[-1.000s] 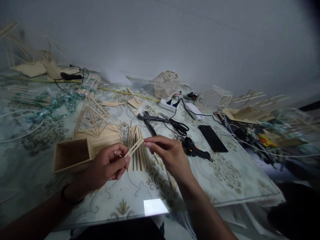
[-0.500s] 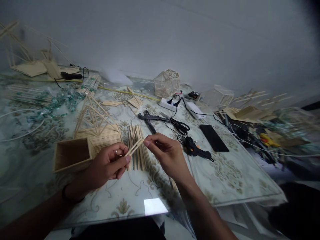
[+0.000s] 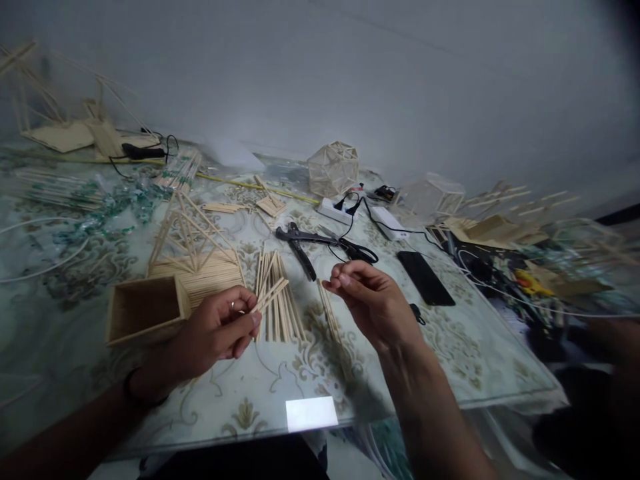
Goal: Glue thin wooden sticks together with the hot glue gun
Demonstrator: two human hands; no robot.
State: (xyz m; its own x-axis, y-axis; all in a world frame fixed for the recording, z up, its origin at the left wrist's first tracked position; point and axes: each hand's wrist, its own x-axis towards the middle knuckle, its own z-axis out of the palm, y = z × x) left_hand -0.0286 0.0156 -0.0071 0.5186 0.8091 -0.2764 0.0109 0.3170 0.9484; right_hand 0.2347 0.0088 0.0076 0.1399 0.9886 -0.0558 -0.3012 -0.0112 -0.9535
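My left hand [image 3: 220, 330] pinches a pair of thin wooden sticks [image 3: 271, 293] between thumb and fingers; their free ends point up and to the right. Behind those ends lies a loose pile of similar sticks [image 3: 285, 320] on the table. My right hand [image 3: 373, 297] is apart from the sticks, its thumb and fingertips pressed together in a pinch. Whatever may be between them is too small to make out. Left of my left hand stands a square wooden box [image 3: 145, 310], open towards me. A stick frame on a slatted base [image 3: 213, 273] sits just behind it.
Beyond the pile lie a black cutting tool [image 3: 301, 248] and scissors [image 3: 360, 252]. A black phone [image 3: 426, 277] is on the right. Power strips [image 3: 337, 211] with cords lie farther back, near a faceted stick model [image 3: 333, 168]. Plastic wrapping [image 3: 135, 200] covers the back left.
My right hand has moved away to the right from the stick ends and now covers most of the glue gun. My left hand stays in place with the sticks.
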